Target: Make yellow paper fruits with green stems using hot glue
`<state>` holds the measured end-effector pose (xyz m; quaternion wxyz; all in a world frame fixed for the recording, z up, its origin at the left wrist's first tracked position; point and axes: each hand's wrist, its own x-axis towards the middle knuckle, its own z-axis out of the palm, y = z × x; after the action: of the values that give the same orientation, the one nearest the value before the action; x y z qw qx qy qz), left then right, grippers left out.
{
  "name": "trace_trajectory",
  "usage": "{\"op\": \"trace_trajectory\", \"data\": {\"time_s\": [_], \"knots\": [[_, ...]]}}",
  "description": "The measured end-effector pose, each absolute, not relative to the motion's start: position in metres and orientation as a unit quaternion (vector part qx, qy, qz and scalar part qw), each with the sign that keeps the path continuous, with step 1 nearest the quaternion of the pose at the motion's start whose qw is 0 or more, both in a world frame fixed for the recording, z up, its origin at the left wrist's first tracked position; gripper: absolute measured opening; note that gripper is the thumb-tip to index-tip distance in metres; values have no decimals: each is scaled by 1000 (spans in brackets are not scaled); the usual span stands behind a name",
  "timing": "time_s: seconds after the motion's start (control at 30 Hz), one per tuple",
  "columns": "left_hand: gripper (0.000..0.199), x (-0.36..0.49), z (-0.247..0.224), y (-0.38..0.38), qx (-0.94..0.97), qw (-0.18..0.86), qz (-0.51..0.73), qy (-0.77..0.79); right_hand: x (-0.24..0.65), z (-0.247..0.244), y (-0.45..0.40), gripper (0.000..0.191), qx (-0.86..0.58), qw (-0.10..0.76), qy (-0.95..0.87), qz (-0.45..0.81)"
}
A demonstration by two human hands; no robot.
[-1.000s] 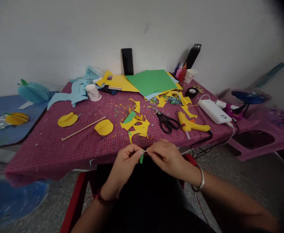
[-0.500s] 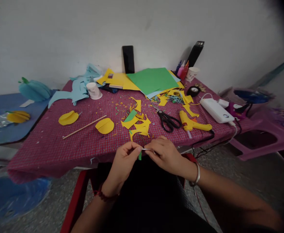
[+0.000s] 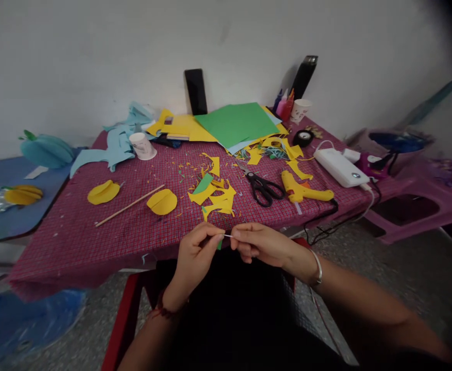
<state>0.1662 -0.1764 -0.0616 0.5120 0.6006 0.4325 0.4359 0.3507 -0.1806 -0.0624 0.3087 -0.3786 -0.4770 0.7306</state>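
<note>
Your left hand (image 3: 196,255) and right hand (image 3: 263,245) pinch a thin white strand (image 3: 228,236), perhaps wire, between them by the desk's (image 3: 67,234) near edge, green scrap (image 3: 220,246) alongside; shaping seems the step, next needing an even pinch.

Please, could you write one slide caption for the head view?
The left hand and right hand hold a thin white piece between them; scissors and glue gun lie beyond.

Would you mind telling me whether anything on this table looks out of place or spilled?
Yes, yellow and green paper scraps lie loose on the checked tablecloth, left of the black scissors. They look like scattered cutting waste, in pieces large and small. No spilled liquid is visible.
</note>
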Motion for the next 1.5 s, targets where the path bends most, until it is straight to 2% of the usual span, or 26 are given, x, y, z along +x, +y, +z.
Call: {"op": "trace_trajectory", "data": {"time_s": [0.13, 0.33, 0.4, 0.53, 0.6, 0.83, 1.13, 1.5], "knots": [[5, 170, -67, -178, 536, 569, 435, 447, 350, -63, -181, 26, -410, 320, -512, 684], [9, 176, -66, -178, 449, 649, 438, 431, 351, -59, -184, 13, -449, 336, -629, 538], [7, 176, -65, -178, 439, 658, 438, 428, 352, -59, -187, 15, -444, 335, -711, 430], [8, 174, -65, -178, 424, 661, 450, 424, 354, -62, -191, 25, -410, 272, -864, 110], [12, 175, -65, -178, 414, 666, 455, 422, 354, -65, -191, 24, -406, 263, -874, 48], [32, 181, -71, -180, 348, 722, 431, 414, 355, -68, -189, 19, -413, 309, -857, 2], [12, 182, -73, -181, 315, 747, 423, 405, 355, -66, -189, 22, -441, 338, -831, 18], [16, 195, -75, -190, 235, 765, 464, 379, 354, -63, -189, 21, -435, 331, -837, 16]]}}
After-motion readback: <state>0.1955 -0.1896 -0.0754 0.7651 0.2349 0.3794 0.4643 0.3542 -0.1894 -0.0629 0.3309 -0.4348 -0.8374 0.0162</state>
